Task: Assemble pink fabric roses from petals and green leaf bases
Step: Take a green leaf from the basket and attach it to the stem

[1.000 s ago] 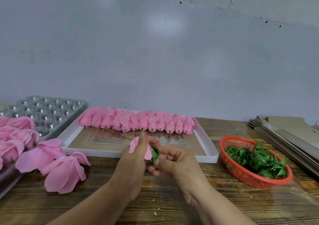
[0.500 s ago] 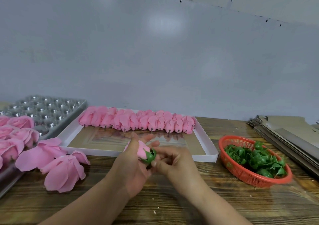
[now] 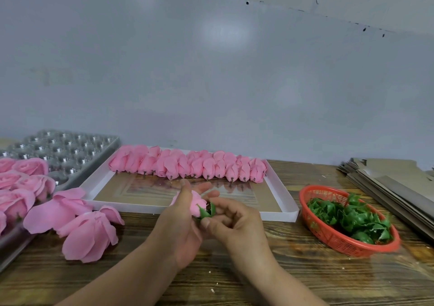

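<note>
My left hand (image 3: 182, 223) holds a pink rose bud (image 3: 196, 204) between thumb and fingers, above the table's front middle. My right hand (image 3: 234, 223) pinches the green leaf base (image 3: 207, 211) pressed against the bud's lower end. A row of several pink buds (image 3: 187, 166) lies along the far side of the white tray (image 3: 285, 208). The red basket (image 3: 338, 240) at the right holds several green leaf bases (image 3: 347, 216). Two loose open pink petal clusters (image 3: 87, 233) lie on the table at the left.
A grey metal mould tray (image 3: 70, 150) at the far left carries finished pink roses (image 3: 25, 183). A stack of flat cardboard sheets (image 3: 394, 183) lies at the right edge. The wooden table (image 3: 305, 277) runs up to a grey wall.
The bud has been turned in my left hand, and the green leaf base now sits more fully over its lower end. Both hands stayed in nearly the same place.
</note>
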The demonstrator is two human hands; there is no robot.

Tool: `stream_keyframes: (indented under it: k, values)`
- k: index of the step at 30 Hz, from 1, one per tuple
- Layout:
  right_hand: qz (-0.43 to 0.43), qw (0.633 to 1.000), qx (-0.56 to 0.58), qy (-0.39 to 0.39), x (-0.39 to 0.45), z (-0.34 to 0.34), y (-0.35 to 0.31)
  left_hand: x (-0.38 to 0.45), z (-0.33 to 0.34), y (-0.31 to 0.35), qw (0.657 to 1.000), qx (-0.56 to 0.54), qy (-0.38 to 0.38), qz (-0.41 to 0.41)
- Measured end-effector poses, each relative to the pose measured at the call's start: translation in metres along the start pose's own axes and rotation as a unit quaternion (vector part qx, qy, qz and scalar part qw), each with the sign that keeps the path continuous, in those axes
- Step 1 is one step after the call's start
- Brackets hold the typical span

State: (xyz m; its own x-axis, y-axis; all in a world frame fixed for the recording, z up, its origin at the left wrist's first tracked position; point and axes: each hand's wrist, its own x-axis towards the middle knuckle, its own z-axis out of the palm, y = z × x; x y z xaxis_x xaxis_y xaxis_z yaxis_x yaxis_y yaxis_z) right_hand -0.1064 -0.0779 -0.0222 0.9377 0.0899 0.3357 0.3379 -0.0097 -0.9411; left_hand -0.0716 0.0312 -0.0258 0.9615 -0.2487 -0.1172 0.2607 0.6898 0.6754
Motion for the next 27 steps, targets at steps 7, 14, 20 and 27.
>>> stream_keyframes:
  k: [7,14,20,27]
  values:
    - [-0.111,0.974,-0.187,0.067,-0.004,-0.003,0.003,-0.002,0.002,-0.002,0.998,0.048,-0.033,0.025]
    - [-0.091,0.978,-0.171,0.08,-0.003,0.001,0.0,-0.006,0.008,-0.002,0.972,0.168,0.02,0.164]
    - [-0.013,0.999,0.038,0.025,-0.002,0.001,-0.006,-0.01,0.011,0.0,0.937,0.253,0.023,0.241]
    - [-0.018,0.998,0.054,0.023,-0.002,-0.001,-0.011,-0.016,0.015,-0.002,0.919,0.293,0.011,0.264]
